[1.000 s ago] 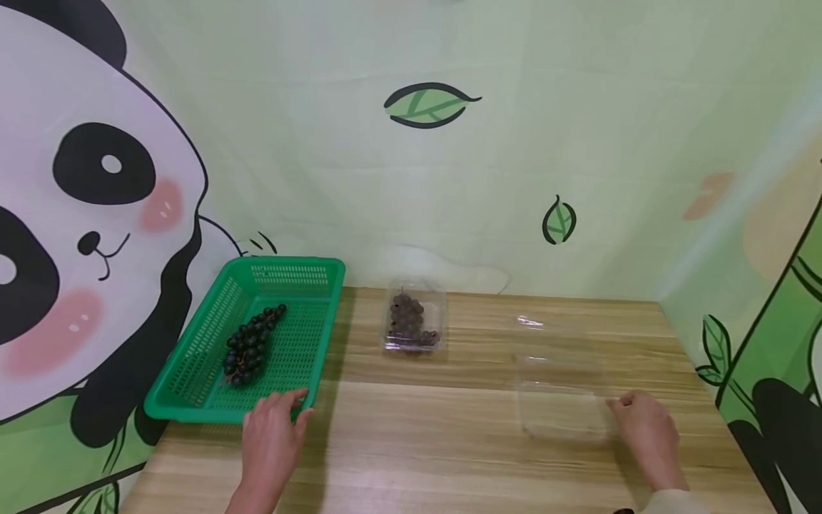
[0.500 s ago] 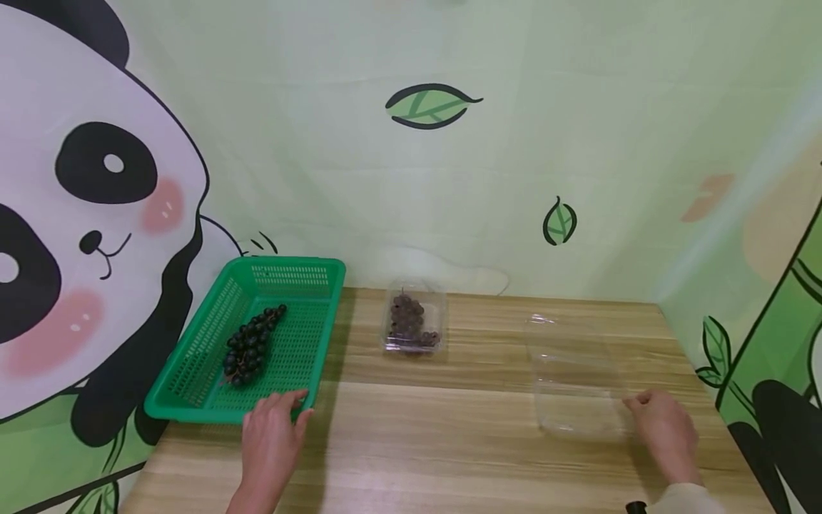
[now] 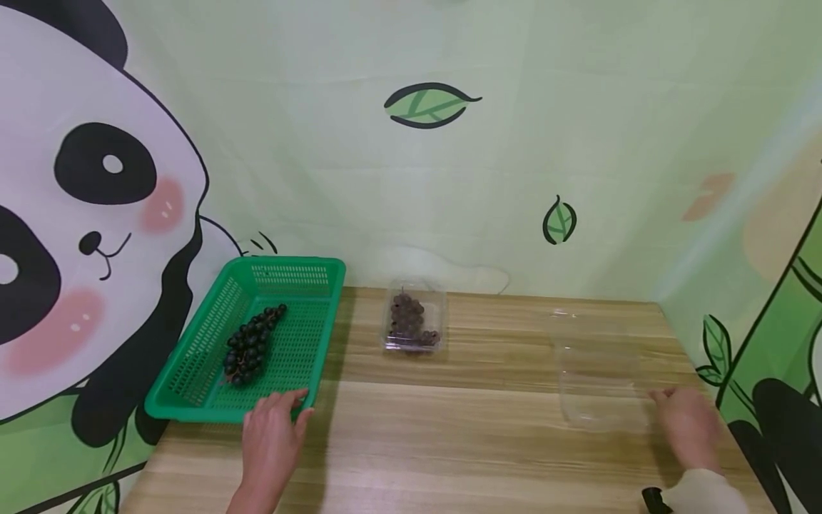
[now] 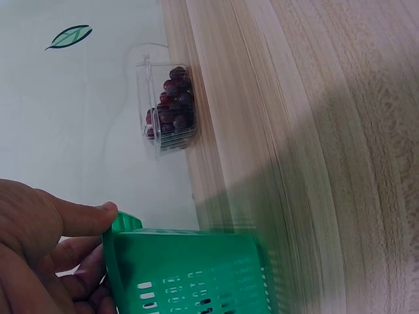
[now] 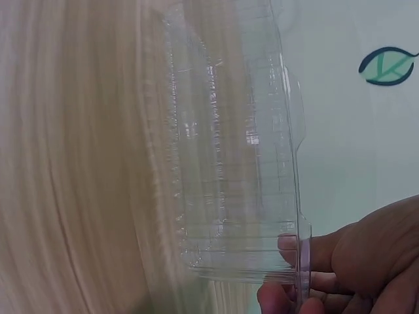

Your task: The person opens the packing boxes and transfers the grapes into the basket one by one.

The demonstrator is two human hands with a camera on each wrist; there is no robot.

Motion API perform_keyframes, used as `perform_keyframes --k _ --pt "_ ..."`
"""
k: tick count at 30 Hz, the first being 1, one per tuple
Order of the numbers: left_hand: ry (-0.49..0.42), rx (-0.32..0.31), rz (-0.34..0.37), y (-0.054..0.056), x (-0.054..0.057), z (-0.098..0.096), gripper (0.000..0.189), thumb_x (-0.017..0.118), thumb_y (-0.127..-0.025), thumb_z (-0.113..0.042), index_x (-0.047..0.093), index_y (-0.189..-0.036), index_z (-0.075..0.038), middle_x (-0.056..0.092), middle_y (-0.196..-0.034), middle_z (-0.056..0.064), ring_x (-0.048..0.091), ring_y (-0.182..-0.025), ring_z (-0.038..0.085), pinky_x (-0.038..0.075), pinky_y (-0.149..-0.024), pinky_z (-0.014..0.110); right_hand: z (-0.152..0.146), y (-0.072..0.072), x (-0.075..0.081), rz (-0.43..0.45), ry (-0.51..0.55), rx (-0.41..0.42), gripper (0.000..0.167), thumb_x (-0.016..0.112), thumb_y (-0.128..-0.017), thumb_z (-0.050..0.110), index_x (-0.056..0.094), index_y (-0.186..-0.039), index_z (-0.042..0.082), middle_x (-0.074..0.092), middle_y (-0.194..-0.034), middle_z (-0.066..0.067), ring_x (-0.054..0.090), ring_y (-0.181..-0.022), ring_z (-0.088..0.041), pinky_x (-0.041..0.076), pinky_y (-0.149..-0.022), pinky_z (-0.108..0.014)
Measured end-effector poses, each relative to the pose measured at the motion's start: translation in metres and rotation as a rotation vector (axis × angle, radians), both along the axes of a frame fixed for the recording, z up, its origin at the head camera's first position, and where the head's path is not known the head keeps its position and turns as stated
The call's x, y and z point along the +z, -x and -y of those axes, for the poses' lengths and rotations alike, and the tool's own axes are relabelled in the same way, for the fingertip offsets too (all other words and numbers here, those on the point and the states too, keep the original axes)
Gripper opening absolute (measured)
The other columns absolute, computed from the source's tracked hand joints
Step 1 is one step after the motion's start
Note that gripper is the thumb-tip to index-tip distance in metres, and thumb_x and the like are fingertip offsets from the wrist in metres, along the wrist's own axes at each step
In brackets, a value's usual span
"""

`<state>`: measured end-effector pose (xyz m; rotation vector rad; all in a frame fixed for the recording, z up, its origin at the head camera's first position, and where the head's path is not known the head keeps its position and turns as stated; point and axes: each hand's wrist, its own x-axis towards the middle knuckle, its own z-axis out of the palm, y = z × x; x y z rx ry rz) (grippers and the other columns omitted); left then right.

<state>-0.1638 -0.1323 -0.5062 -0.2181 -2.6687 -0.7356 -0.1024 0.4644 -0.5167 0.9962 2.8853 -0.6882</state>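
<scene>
My left hand (image 3: 272, 435) grips the near right corner of a green plastic basket (image 3: 326, 343); in the left wrist view the thumb lies on the rim, with fingers curled beneath. A bunch of dark grapes (image 3: 250, 346) rests inside the basket. On the right, my right hand (image 3: 687, 421) pinches the edge of a clear plastic clamshell box (image 3: 600, 400), which is unfolded. Through the see-through wall of that box (image 5: 236, 163), fingertips show on both sides of its rim in the right wrist view. Nothing lies inside this box.
A second clear clamshell box (image 3: 434, 314) stands at the back of the wooden table (image 3: 449, 442), holding dark red grapes (image 3: 407, 321). Behind the table hangs a pale green backdrop (image 3: 308, 143) with leaves and a panda printed on it.
My right hand has slid the unfolded clear box to the right across the table. The left hand, the basket and both bunches of grapes have stayed in place.
</scene>
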Motion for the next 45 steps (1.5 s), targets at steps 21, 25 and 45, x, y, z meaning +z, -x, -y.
perform_keyframes --k 21,25,45 --pt "-0.005 0.009 0.015 0.000 -0.001 0.001 0.031 0.086 -0.081 -0.005 0.076 -0.110 0.000 0.073 -0.093 0.014 0.065 -0.090 0.039 0.043 -0.073 0.051 -0.042 0.004 0.002 0.074 -0.010 -0.028 0.031 0.042 -0.094 0.010 0.061 -0.090 -0.014 0.059 -0.098 -0.046 0.059 -0.092 -0.061 0.048 -0.065 -0.061" --pt "-0.001 0.008 0.030 0.001 -0.002 0.001 0.030 0.086 -0.082 -0.005 0.076 -0.110 0.000 0.072 -0.093 0.014 0.065 -0.091 0.039 0.043 -0.074 0.050 -0.045 0.006 0.001 0.083 -0.025 -0.045 0.030 0.042 -0.095 0.007 0.062 -0.088 -0.014 0.060 -0.089 -0.039 0.062 -0.080 -0.049 0.048 -0.061 -0.054" --pt "0.001 0.003 -0.016 0.000 -0.002 0.000 0.031 0.088 -0.080 -0.005 0.076 -0.108 0.000 0.072 -0.091 0.013 0.065 -0.088 0.038 0.043 -0.073 0.052 -0.055 0.019 0.000 0.058 -0.056 -0.066 0.027 0.044 -0.092 0.001 0.056 -0.096 -0.022 0.053 -0.103 -0.050 0.056 -0.095 -0.064 0.048 -0.066 -0.062"
